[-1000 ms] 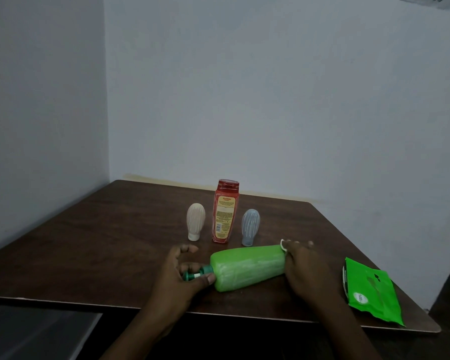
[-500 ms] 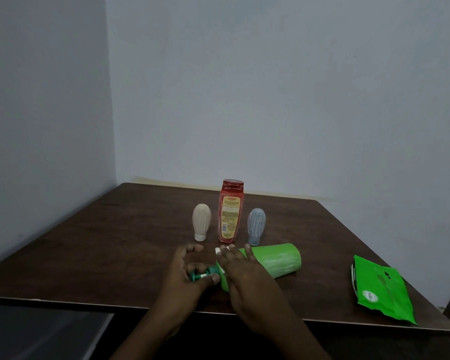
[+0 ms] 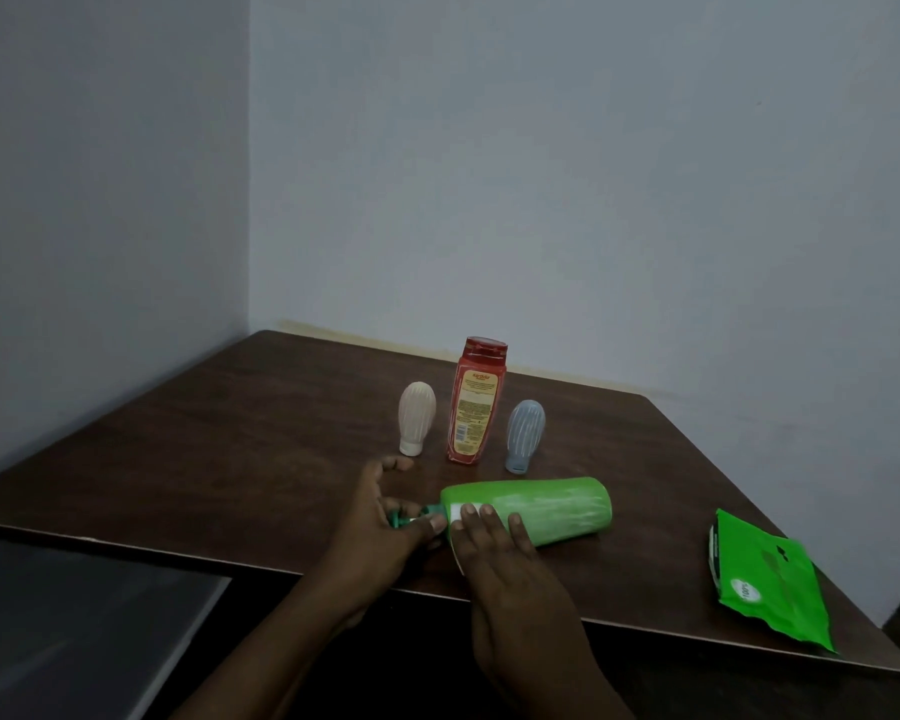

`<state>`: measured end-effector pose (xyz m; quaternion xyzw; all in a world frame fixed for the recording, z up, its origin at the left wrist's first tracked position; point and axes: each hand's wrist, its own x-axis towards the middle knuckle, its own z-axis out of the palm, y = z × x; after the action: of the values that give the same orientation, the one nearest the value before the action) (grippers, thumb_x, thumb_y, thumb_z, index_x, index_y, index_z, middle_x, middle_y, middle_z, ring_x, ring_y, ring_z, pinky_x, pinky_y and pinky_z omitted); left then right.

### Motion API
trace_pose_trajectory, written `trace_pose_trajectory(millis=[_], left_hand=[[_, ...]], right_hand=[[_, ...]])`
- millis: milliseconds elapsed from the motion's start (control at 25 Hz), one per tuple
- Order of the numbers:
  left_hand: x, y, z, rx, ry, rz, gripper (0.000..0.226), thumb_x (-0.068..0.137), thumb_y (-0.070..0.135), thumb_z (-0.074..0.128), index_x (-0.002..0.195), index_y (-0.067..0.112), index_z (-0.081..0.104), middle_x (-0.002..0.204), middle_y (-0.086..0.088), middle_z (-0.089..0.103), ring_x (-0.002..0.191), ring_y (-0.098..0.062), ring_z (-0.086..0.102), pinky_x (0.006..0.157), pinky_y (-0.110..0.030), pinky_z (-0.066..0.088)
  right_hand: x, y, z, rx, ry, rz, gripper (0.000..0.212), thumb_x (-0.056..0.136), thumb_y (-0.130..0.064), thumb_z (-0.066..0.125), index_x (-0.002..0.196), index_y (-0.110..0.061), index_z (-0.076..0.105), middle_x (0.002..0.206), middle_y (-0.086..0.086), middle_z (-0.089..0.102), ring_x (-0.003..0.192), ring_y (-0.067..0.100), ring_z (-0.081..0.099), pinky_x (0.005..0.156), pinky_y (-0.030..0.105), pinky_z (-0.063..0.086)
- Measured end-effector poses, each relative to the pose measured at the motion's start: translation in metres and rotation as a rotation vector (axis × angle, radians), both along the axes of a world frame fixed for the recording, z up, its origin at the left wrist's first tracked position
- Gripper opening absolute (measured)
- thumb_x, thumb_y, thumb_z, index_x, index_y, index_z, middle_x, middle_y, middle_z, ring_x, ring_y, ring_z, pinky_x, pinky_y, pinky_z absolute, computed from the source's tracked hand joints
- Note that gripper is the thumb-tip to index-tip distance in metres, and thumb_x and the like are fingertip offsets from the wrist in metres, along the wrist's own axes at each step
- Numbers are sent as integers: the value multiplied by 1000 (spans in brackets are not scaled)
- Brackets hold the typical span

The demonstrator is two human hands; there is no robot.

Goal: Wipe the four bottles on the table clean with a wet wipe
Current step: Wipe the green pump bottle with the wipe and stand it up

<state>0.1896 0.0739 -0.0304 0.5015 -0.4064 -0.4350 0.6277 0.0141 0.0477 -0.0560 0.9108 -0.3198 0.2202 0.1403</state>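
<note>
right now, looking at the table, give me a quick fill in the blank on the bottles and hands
1. The green bottle is lying on its ____.
2. The bottle standing between the beige bottle and the grey bottle is ____ in colour.
3. The left hand grips the green bottle at its ____ end.
4. The right hand presses a white ____ onto the green bottle.

Missing words: side; red; cap; wipe

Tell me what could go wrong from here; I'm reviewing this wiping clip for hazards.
The green bottle lies on its side near the table's front edge; a hard stroke by the right hand might roll it off. The left hand grips only its pump, which might squirt or slip.
</note>
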Motion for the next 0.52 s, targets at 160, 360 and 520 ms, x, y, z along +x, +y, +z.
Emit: trace_pose_trajectory(millis=[160, 360, 520], left_hand=[[2, 0, 1, -8, -15, -1, 65, 81, -10, 79, 120, 34, 51, 95, -24, 75, 81, -29, 76, 76, -45, 63], [-2, -4, -1, -31, 38, 24, 60, 82, -12, 77, 119, 28, 51, 92, -23, 74, 80, -30, 75, 81, -49, 63], [-1, -9, -4, -51, 55, 35, 60, 83, -13, 75, 116, 30, 49, 98, -30, 67, 81, -29, 71, 76, -42, 66]], right_hand=[[19, -22, 31, 102, -109, -64, 62, 84, -20, 29, 142, -13, 48, 147, 3, 48, 139, 17, 40, 122, 31, 10], [5, -36, 54, 212, -186, -45, 47, 95, -16, 37, 139, -24, 51, 146, -8, 48, 139, 3, 32, 119, 23, 3], [-37, -60, 62, 213, -161, -273, 42, 94, -14, 44, 132, -25, 58, 138, 1, 58, 131, 19, 50, 120, 29, 7]])
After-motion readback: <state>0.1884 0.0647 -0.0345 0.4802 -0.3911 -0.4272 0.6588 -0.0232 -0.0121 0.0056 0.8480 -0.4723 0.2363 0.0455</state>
